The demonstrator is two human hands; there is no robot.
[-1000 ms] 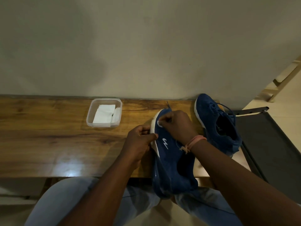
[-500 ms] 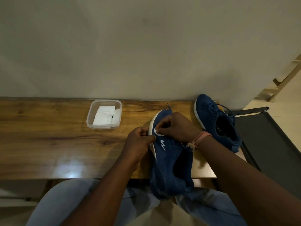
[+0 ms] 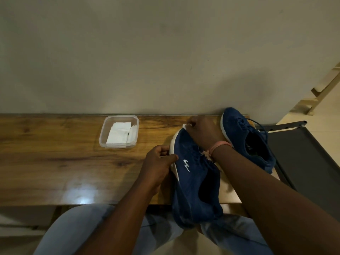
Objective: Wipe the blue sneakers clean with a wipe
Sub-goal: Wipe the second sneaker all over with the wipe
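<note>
Blue sneaker being gripped at its white sole by curled left hand fingers, lying at the table edge, small white wipe being pinched against its toe by right hand, second sneaker lying just beside.

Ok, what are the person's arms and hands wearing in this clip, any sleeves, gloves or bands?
Both forearms are bare as far as the frame shows: no sleeves, no gloves. The right hand has a pinkish-orange band around the wrist, with a frayed knot or tassel hanging from its side. The left hand and its wrist carry nothing: no band, watch or ring shows. Light blue trousers cover the legs below.
</note>
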